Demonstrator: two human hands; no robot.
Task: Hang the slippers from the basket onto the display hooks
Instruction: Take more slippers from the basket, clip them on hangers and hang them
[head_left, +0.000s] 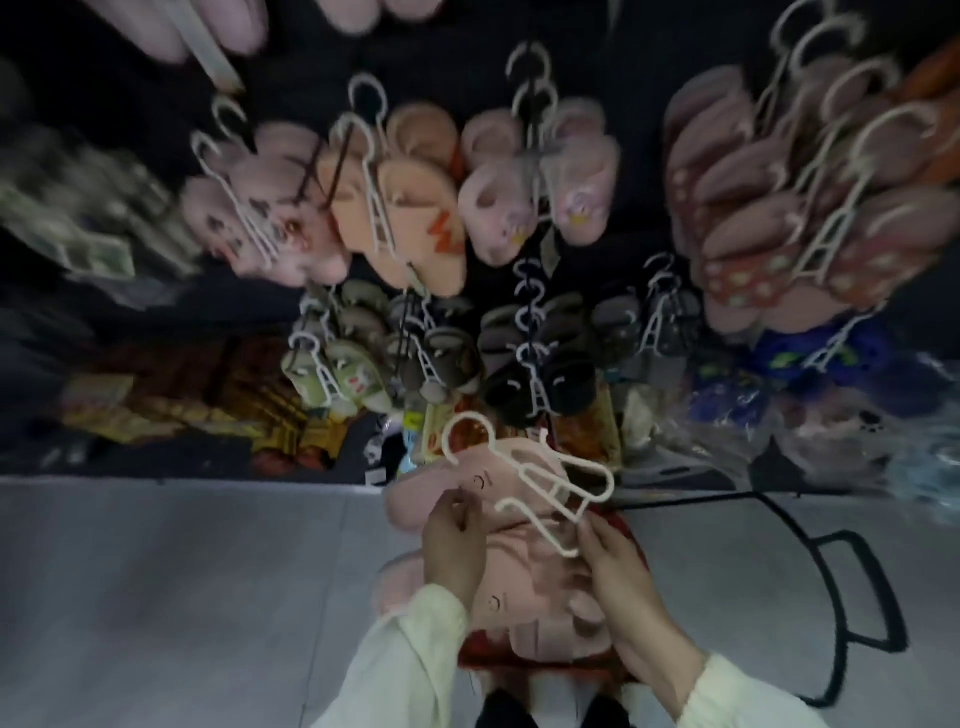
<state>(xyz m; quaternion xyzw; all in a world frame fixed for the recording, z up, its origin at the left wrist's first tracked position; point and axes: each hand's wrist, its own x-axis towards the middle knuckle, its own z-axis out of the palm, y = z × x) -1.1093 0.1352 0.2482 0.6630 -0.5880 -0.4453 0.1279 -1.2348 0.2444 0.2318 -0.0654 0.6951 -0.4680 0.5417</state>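
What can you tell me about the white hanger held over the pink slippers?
The white plastic slipper hanger has an open hook on top, a ladder-like stem and two looped prongs. It lies tilted, hook pointing up-left, over the pink plush slippers. The right hand pinches its lower prong; it hangs on no display hook yet.

A hanger lies on the slippers between the left hand and right hand, below hung slippers.
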